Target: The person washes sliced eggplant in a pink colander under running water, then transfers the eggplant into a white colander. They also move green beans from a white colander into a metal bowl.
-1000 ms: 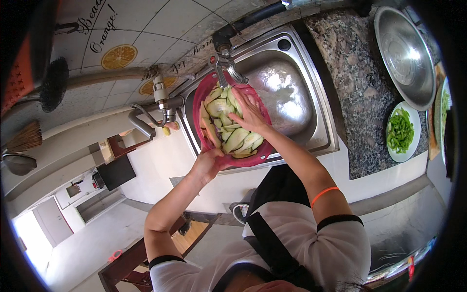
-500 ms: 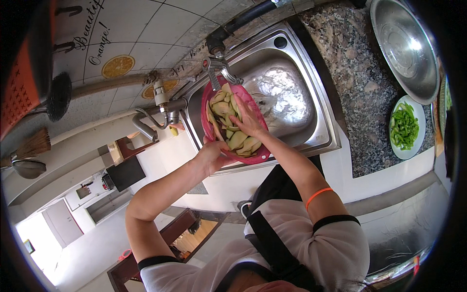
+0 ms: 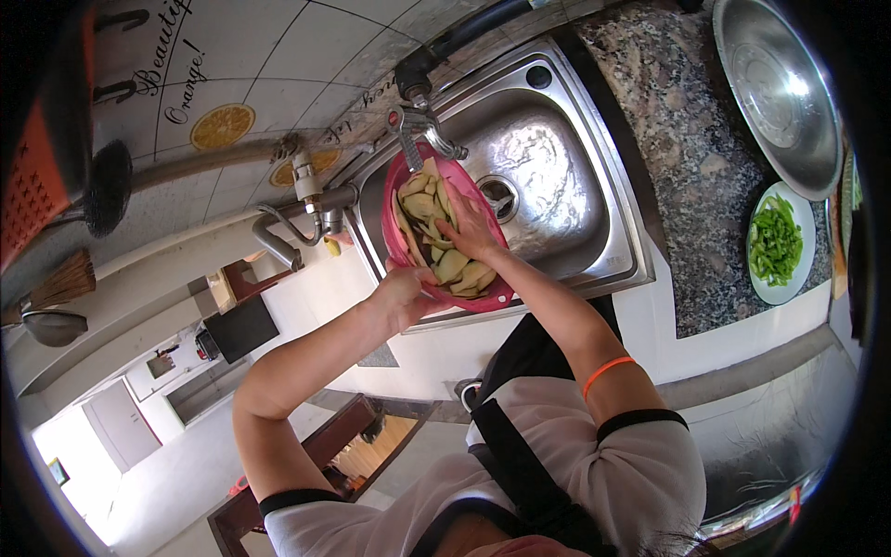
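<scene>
Two hands busy: left hand (image 3: pixel 406 292) gripping the pink basin (image 3: pixel 391 200) over the sink's (image 3: pixel 566 204) eight o'clock, right hand (image 3: pixel 473 232) spread, unclenched, against pale slices (image 3: pixel 452 266); cutting looks done, basin not yet emptied!

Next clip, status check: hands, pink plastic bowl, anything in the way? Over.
Left hand gripping pink plastic bowl by near-left rim. Right hand spread over thin pale vegetable slices inside. Silver metal faucet close over far rim.

head view — left fisheye, head-worn | looks down | near — hands (image 3: pixel 476 234) at mid-frame, sink (image 3: pixel 568 200) just beyond
</scene>
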Demonstrator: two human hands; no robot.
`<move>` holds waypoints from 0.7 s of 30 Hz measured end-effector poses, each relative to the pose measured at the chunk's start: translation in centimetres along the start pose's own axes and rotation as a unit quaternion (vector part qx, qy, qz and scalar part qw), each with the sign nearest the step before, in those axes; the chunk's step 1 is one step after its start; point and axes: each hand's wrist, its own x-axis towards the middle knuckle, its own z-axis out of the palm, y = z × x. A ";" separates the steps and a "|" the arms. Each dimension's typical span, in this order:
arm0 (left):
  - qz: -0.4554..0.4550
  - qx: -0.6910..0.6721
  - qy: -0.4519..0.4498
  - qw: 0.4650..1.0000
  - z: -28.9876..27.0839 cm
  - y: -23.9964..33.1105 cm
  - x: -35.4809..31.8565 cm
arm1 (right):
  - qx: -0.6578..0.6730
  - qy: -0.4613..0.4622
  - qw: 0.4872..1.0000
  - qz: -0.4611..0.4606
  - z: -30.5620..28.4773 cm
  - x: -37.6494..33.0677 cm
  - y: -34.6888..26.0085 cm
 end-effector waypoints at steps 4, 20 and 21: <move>0.000 0.015 -0.003 1.000 -0.1 0.2 -0.3 | 0.002 0.002 1.000 -0.001 0.3 0.0 -0.1; -0.012 0.052 0.022 0.998 -1.6 -0.7 -1.0 | 0.046 -0.001 0.999 -0.007 3.0 -1.2 -0.8; -0.012 0.050 0.023 0.998 -1.6 -0.7 -1.0 | 0.042 -0.001 0.999 -0.007 2.9 -1.3 -0.8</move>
